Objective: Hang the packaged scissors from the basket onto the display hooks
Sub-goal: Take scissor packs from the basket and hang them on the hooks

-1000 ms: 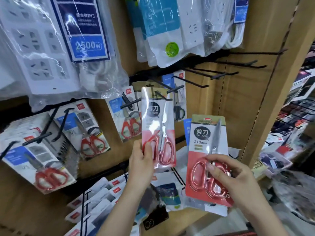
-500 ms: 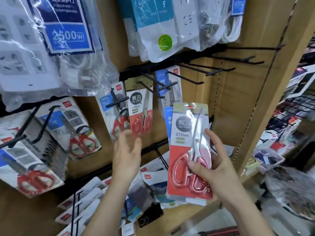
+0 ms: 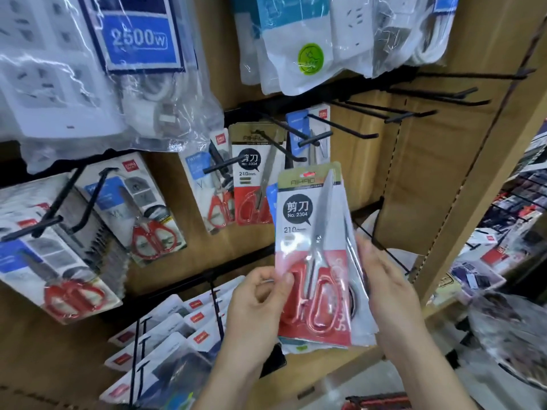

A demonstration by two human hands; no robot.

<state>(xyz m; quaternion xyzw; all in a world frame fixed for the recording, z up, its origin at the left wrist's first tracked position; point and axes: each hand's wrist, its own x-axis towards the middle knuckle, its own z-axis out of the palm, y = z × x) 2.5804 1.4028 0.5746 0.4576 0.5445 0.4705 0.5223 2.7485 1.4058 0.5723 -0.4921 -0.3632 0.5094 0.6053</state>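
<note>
Glossy plastic scissors pack (image 3: 313, 261), metal blades (image 3: 321, 214)

A brown wooden display panel (image 3: 414, 179) carries rows of black hooks (image 3: 343, 125). Bagged power strips (image 3: 59, 84) hang along the top row, packaged scissors (image 3: 251, 184) with red handles on the middle row, and more carded packs (image 3: 165, 324) below.

The packaged scissors (image 3: 313, 253), red-handled on a red-and-white card marked No. 2304, were held upright, slightly tilted, just below the black display hooks (image 3: 315, 138), beside an identical pack (image 3: 251, 179) hanging from one.
</note>
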